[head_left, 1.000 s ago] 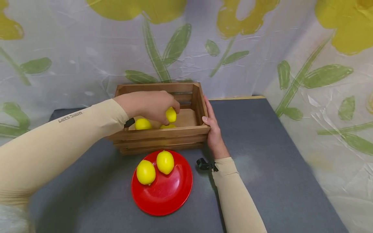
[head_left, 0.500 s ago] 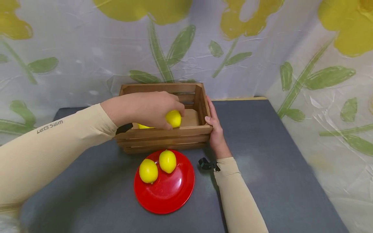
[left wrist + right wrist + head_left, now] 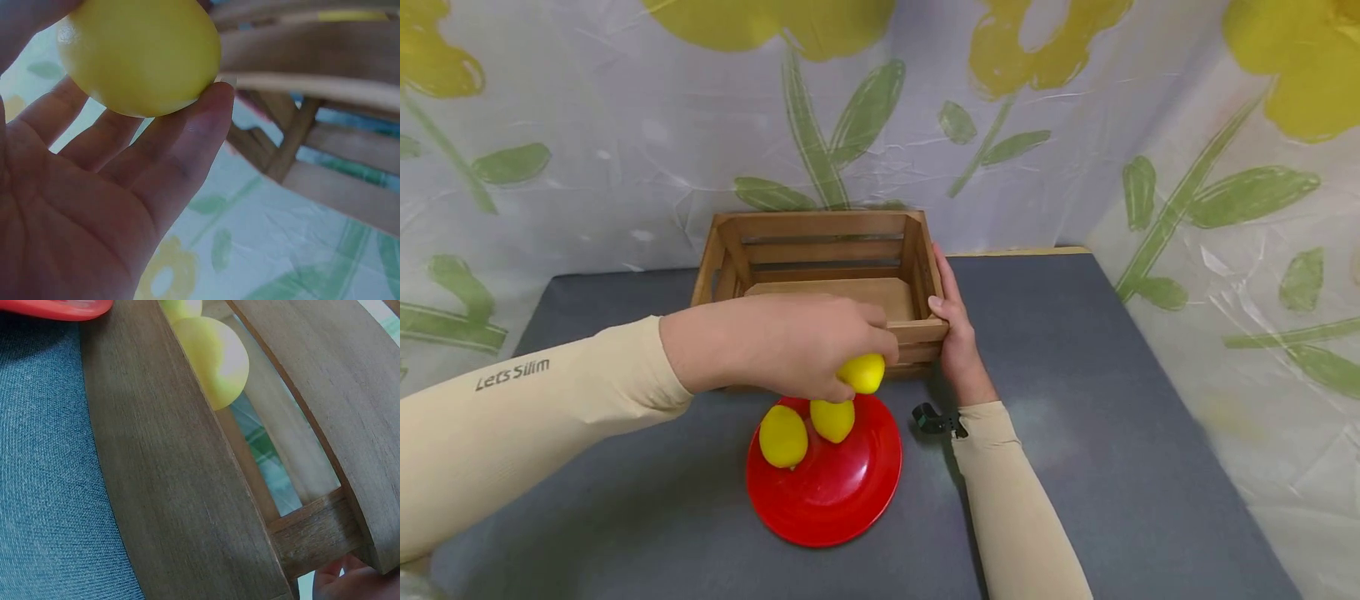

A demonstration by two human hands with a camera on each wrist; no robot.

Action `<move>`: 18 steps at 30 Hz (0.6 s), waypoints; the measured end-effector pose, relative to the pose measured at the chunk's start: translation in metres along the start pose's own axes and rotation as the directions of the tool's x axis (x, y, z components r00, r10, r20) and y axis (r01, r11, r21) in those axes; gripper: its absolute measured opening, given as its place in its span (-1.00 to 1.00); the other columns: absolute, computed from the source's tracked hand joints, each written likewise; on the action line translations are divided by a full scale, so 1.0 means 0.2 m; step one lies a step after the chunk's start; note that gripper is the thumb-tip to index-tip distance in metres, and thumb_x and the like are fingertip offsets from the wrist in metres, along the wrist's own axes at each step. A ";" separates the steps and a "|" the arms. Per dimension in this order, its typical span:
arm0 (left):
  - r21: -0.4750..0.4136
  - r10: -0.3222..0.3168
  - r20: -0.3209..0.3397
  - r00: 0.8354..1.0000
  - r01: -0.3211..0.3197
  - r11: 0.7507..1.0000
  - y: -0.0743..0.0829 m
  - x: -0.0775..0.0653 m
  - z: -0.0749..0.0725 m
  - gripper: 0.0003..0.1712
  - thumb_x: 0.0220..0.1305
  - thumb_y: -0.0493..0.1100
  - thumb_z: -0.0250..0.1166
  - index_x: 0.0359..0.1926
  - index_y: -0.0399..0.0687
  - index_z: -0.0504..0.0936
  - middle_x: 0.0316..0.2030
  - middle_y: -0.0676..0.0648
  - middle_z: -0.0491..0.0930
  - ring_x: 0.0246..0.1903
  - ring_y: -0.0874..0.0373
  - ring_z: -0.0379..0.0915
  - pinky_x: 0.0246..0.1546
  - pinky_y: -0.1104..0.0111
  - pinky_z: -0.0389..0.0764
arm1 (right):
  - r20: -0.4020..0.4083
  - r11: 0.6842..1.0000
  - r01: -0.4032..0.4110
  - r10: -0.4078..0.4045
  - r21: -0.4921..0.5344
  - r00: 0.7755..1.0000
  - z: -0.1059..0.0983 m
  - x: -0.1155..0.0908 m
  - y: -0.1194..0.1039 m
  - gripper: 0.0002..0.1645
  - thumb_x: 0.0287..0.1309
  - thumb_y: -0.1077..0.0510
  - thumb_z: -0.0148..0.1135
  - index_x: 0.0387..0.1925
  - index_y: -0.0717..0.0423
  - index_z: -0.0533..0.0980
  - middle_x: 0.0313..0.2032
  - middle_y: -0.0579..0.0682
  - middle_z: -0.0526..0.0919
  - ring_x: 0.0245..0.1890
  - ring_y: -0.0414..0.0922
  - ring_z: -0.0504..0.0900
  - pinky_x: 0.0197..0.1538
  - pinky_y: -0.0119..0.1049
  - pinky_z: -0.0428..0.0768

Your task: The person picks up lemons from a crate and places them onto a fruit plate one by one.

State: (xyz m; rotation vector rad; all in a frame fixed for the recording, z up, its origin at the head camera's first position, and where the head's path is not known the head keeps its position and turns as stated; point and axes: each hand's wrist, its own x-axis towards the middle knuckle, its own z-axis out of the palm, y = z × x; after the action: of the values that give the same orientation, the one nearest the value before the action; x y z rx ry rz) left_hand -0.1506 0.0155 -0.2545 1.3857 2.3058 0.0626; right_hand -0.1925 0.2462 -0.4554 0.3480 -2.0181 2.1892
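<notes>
My left hand point(image 3: 793, 346) pinches a yellow lemon point(image 3: 862, 373) between thumb and fingertips, just in front of the crate's near wall and above the plate's far rim. In the left wrist view the lemon point(image 3: 144, 56) sits against the fingertips, away from the palm. My right hand point(image 3: 958, 342) grips the right end of the slatted wooden crate point(image 3: 827, 223), thumb over the rim and fingers along the outer side. Two lemons rest on the red plate point(image 3: 827, 521): one at left point(image 3: 783, 437), the other point(image 3: 832, 421) partly behind the held one.
Inside the crate, the right wrist view shows a lemon point(image 3: 215, 362) and part of a second point(image 3: 181, 307); my left hand hides them from the head view. The dark grey table point(image 3: 1075, 400) meets a flower-printed sheet point(image 3: 647, 142) behind the crate.
My left hand has lifted a lemon out of the crate and brought it toward me, over the near wall to the plate's far rim. The right hand stays on the crate.
</notes>
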 end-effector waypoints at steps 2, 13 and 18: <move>0.014 0.011 0.017 1.000 -0.011 1.000 0.02 0.01 0.03 -0.47 0.26 -0.08 0.59 0.24 0.16 0.68 0.08 0.00 0.61 -0.05 0.13 0.58 -0.08 0.29 0.76 | 0.003 1.000 0.002 -0.002 0.003 1.000 0.00 0.00 0.00 -0.05 0.33 -0.09 -0.13 0.74 -0.42 0.02 0.71 -0.42 0.02 0.68 -0.12 0.07 0.67 0.24 0.00; 0.074 0.045 0.078 0.996 -0.051 0.996 0.03 0.08 0.22 -0.46 0.22 -0.01 0.61 0.20 0.21 0.67 -0.02 0.07 0.60 -0.07 0.20 0.50 -0.16 0.38 0.71 | 0.001 1.000 0.009 -0.009 0.005 1.000 0.01 0.00 -0.01 -0.03 0.29 -0.11 -0.08 0.73 -0.43 0.02 0.71 -0.37 0.01 0.68 -0.08 0.07 0.65 0.28 0.02; 0.076 0.053 0.076 0.996 -0.059 0.995 0.03 0.12 0.30 -0.41 0.20 -0.02 0.63 0.25 0.19 0.67 0.03 0.05 0.61 -0.03 0.19 0.49 -0.17 0.37 0.71 | 0.001 1.000 0.017 -0.017 -0.007 1.000 0.00 0.00 0.00 -0.02 0.30 -0.12 -0.08 0.75 -0.40 0.00 0.72 -0.38 -0.01 0.70 -0.13 0.04 0.66 0.26 -0.01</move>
State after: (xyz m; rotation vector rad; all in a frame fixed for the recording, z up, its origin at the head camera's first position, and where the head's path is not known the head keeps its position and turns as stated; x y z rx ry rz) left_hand -0.1315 0.0269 -0.3149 1.4663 2.2299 -0.0611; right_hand -0.1929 0.2462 -0.4545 0.3649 -2.0152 2.1720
